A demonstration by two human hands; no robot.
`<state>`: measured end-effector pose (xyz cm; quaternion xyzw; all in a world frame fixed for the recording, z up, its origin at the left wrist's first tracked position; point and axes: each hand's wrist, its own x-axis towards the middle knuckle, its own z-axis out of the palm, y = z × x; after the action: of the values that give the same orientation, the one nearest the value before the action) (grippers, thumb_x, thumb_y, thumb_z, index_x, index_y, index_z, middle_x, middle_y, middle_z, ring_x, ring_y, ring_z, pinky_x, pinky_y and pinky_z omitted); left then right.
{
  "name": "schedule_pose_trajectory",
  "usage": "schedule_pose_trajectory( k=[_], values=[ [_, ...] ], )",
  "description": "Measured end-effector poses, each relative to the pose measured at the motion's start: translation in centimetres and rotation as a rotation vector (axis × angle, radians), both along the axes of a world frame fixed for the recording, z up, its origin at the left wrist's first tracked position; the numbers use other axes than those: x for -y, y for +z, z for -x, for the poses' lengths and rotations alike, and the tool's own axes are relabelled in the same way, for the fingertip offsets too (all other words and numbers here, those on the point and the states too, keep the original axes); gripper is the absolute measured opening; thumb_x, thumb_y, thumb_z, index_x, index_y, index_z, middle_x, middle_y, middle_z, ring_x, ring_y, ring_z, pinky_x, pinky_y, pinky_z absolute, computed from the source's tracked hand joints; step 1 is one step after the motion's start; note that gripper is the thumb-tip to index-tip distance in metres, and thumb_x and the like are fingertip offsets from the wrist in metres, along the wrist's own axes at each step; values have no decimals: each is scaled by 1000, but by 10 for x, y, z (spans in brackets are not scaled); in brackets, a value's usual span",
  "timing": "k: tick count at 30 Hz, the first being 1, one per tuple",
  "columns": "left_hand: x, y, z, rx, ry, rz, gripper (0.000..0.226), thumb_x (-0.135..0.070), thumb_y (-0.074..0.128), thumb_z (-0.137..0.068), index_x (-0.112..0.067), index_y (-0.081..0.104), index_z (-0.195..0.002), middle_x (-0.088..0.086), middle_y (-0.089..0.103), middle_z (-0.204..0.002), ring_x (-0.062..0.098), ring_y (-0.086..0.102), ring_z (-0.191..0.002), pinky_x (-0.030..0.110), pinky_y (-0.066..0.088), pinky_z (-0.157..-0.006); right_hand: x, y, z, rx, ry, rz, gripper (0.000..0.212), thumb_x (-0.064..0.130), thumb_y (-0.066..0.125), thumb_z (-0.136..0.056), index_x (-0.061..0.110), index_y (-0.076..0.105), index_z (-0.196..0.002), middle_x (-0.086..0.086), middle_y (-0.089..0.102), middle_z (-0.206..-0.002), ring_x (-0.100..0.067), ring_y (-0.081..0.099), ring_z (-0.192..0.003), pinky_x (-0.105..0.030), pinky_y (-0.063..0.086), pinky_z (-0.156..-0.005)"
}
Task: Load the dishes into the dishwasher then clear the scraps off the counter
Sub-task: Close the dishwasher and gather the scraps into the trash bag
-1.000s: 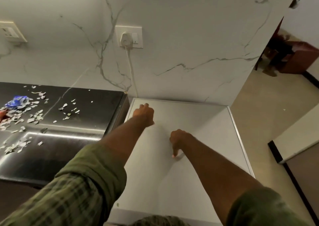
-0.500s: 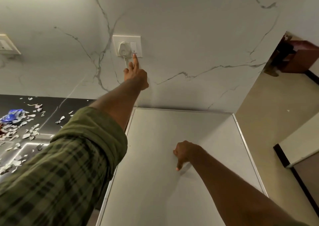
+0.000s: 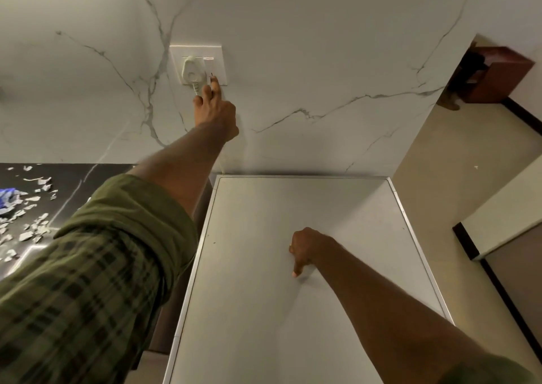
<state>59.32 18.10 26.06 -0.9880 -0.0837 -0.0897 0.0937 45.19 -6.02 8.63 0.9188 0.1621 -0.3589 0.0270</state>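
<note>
Dishwasher top (image 3: 293, 325), flat and white, sits in the middle, right up against the marble wall (image 3: 322, 61). I take this white box to be the dishwasher; its door is not in view. The right hand (image 3: 308, 248) rests on that top. Its fingers are curled in and hold nothing, and one finger points down and touches the white top.

The left hand (image 3: 215, 111) reaches up to the white socket plate (image 3: 198, 65) on the wall. One straight finger touches the switch (image 3: 210, 70) on the plate. The other fingers are bent, and the hand holds nothing. A white plug (image 3: 191, 73) sits in the socket just beside the switch, and its cord (image 3: 198, 90) hangs down next to the hand. The left arm has a green checked sleeve (image 3: 88, 281) rolled up.

Scraps (image 3: 26, 222) lie on the dark counter (image 3: 88, 178) at the left, beside the dishwasher. They are small white bits, spread out. A blue thing (image 3: 8, 197) lies among them at the picture's edge.
</note>
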Motion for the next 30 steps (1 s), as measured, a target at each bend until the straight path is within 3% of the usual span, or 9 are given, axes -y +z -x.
schedule_pose_trajectory(
  k=[6,9,10,12,15,18,22,26,30],
  values=[
    [38,-35,44,-79,-149,99,32,-36,69,-92,-25,73,-122,18,11,-170,41,25,-146,50,29,-114,2,4,3,23,-1,-11,60,50,91,-72,13,72,-116,-8,66,-120,-29,62,-117,-46,57,-99],
    [67,-102,93,-249,-230,163,40,-42,62,-97,-27,66,-133,16,13,-171,39,22,-150,47,26,-119,4,4,6,34,-23,-34,39,44,95,-69,18,70,-87,-1,66,-93,-26,66,-104,-39,58,-94],
    [76,-125,111,-311,-242,200,43,-43,61,-97,-27,63,-137,16,15,-171,38,22,-152,47,26,-120,5,4,8,44,-22,-44,39,43,95,-69,19,70,-87,0,65,-91,-26,67,-103,-38,58,-93],
    [90,-167,150,-434,-240,263,51,-45,60,-99,-24,56,-145,15,21,-169,36,24,-153,48,27,-121,5,5,20,72,-6,-21,59,46,95,-67,17,72,-114,-5,68,-112,-28,66,-113,-41,57,-97],
    [100,-205,198,-506,-218,371,61,-44,57,-102,-21,39,-156,11,27,-167,33,26,-153,49,33,-120,7,3,37,99,19,10,88,48,95,-67,19,57,-141,-10,61,-138,-30,59,-128,-43,53,-104],
    [98,-219,231,-486,-228,395,67,-46,53,-104,-24,26,-162,8,17,-172,30,18,-159,48,28,-125,13,-1,51,108,40,-3,115,51,93,-68,19,32,-160,-16,38,-162,-33,37,-151,-48,43,-116],
    [94,-227,267,-519,-224,388,71,-49,50,-105,-26,20,-165,8,12,-174,31,15,-160,47,23,-128,24,-1,64,149,108,-24,108,54,80,-85,9,21,-164,-21,32,-166,-35,24,-156,-42,32,-121],
    [99,-227,299,-522,-164,406,68,-46,45,-108,-25,16,-166,9,10,-174,32,12,-161,45,19,-130,33,-3,83,160,194,-39,100,54,73,-92,8,21,-164,-20,33,-166,-36,24,-156,-41,29,-121],
    [110,-220,326,-543,-120,412,69,-44,44,-109,-27,12,-167,8,4,-175,30,7,-161,44,16,-130,48,2,108,133,265,-20,104,56,70,-94,12,11,-167,-24,17,-171,-39,27,-154,-42,29,-122]
  ],
)
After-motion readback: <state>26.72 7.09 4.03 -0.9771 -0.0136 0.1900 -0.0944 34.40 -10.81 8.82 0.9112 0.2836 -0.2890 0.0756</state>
